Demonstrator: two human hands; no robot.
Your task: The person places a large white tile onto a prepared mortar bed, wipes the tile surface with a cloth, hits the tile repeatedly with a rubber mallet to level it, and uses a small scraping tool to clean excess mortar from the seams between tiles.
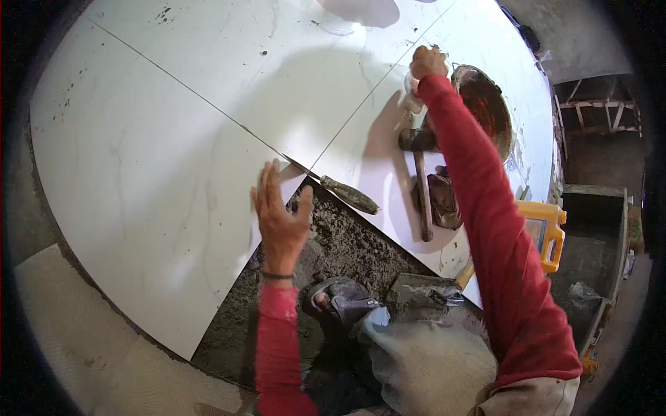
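Note:
My left hand (pixel 281 225) hovers over or rests at the corner edge of a large white floor tile (pixel 152 180), its fingers stretched apart and holding nothing. Just right of it lies a pointed tool with a dark, worn handle (pixel 350 195), its thin blade across the tile joint. My right hand (pixel 429 64) is stretched far forward beside a dirty bucket (pixel 505 114). Its fingers are curled closed, and a pale, blurred thing (pixel 412 93) shows below them; its kind is unclear. A mallet (pixel 423 194) with a dark head lies on the tile under my right arm.
Rough grey mortar (pixel 347 243) fills the gap before my foot. A flat trowel (pixel 416 291) lies on it near my knee. A brown crumpled thing (pixel 444 201) sits beside the mallet. Further right are a yellow plastic-handled item (pixel 553 236) and a grey trough (pixel 590 270).

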